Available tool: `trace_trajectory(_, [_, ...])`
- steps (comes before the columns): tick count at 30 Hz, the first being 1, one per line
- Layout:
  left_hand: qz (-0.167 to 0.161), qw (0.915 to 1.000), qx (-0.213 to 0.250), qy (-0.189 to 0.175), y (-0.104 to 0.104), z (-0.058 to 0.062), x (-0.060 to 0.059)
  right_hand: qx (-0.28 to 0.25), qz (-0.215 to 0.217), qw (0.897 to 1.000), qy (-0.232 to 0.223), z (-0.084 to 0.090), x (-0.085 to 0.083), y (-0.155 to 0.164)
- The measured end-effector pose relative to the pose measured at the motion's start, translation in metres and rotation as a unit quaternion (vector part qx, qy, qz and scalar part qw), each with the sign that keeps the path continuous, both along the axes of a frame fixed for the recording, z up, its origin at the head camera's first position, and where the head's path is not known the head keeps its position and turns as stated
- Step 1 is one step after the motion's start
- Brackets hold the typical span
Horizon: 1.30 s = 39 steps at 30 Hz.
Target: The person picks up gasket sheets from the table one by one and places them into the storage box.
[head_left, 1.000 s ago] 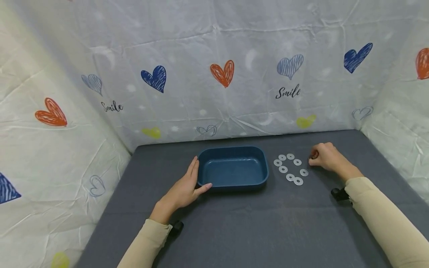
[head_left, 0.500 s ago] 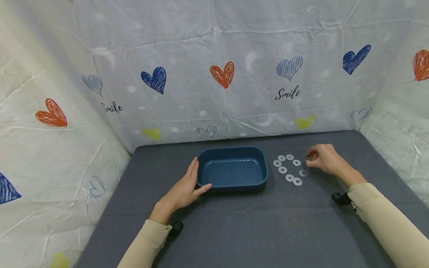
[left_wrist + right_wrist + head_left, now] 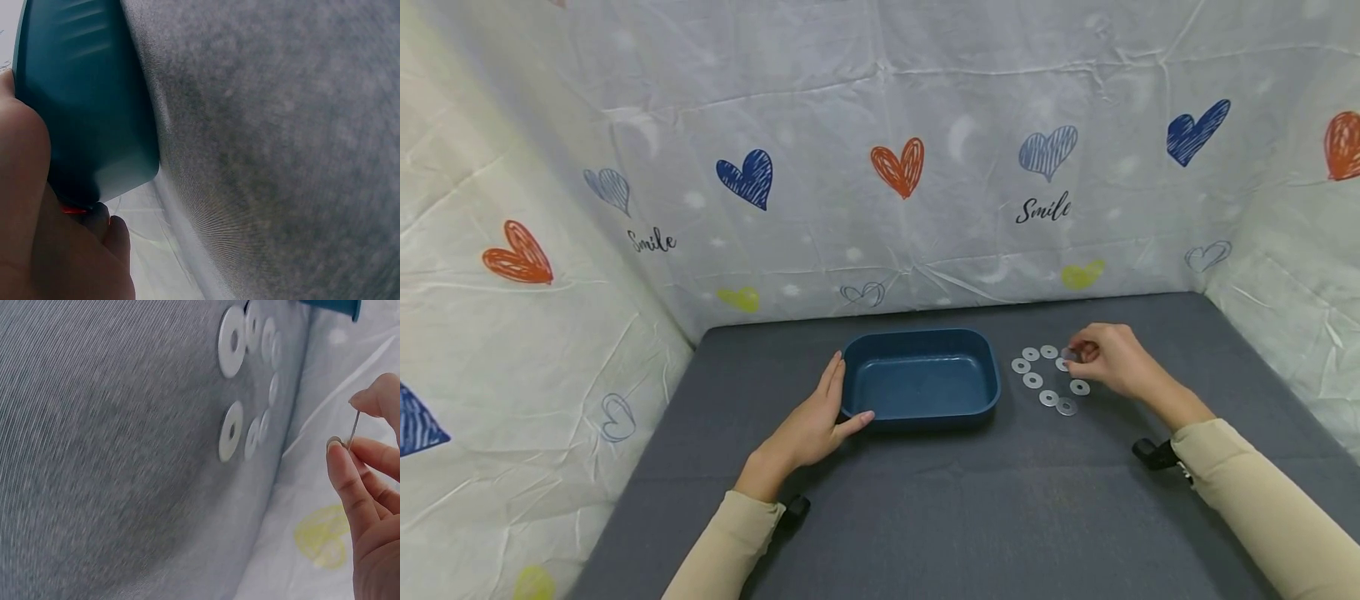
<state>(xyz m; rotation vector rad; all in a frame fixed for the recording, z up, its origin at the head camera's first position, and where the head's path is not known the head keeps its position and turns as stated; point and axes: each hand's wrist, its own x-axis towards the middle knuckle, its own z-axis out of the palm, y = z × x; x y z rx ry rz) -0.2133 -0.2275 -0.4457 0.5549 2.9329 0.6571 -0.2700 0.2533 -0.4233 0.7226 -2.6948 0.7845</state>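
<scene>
In front of a white cloth [image 3: 820,100] printed with hearts, above a grey table [image 3: 925,517], one metal washer [image 3: 354,430], seen edge-on from the right wrist, is being pinched between the thumb and fingers of the right hand [image 3: 1112,357]. Just beside it, a group of flat washers [image 3: 1032,381] is being borne by the table, one of them being partly covered by the fingertips in the head view. Left of this group, a blue tray [image 3: 917,417] is being touched at its left end by the left hand [image 3: 805,429], the fingers being straight along the side and the thumb being laid at the near rim.
</scene>
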Motion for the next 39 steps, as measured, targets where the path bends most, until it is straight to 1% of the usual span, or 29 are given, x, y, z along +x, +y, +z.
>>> trace_trajectory(11, [-0.004,1.0000,0.004,-0.002,-0.001,0.000,-0.001,-0.008,0.029,1.000,-0.008,0.009,0.000,-0.023])
trace_trajectory(19, [-0.005,1.0000,0.003,0.002,-0.002,0.002,-0.001,-0.023,0.053,0.998,-0.015,0.017,0.002,-0.047])
trace_trajectory(25, [-0.003,1.0000,0.002,-0.003,-0.002,0.000,0.000,-0.030,0.074,0.997,-0.013,0.019,0.002,-0.065])
trace_trajectory(32, [-0.004,1.0000,0.002,-0.008,-0.003,0.000,0.000,-0.039,0.088,0.995,-0.021,0.022,0.004,-0.085])
trace_trajectory(39, [-0.005,0.9999,0.004,-0.011,-0.001,-0.001,-0.001,-0.041,0.105,0.993,-0.019,0.025,0.004,-0.102])
